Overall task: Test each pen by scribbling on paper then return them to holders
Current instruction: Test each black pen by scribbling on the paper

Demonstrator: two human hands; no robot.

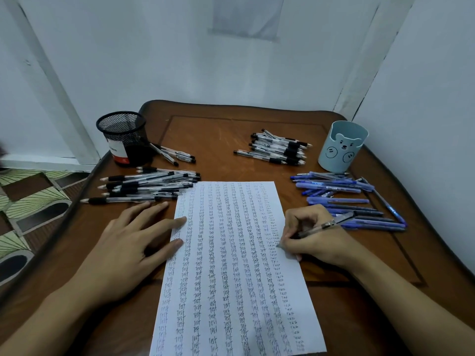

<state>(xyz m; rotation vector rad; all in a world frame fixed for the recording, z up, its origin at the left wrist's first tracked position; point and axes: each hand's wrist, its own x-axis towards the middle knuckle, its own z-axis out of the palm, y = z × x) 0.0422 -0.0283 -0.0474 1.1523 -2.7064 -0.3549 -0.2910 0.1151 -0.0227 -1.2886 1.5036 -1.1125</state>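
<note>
A white sheet of paper (231, 265) covered in columns of the word "test" lies in the middle of the brown table (218, 134). My right hand (316, 240) grips a clear-barrelled pen (331, 223) with its tip on the paper's right edge. My left hand (128, 242) lies flat, its fingertips pressing the paper's left edge. A black mesh holder (123, 138) stands at the back left, a light blue bear holder (341, 146) at the back right.
Black pens lie in a pile (146, 186) left of the paper, a few more (172, 154) lie by the mesh holder, and another pile (277, 147) lies at the back centre. Blue pens (344, 199) are spread at the right. White walls close in behind and to the right.
</note>
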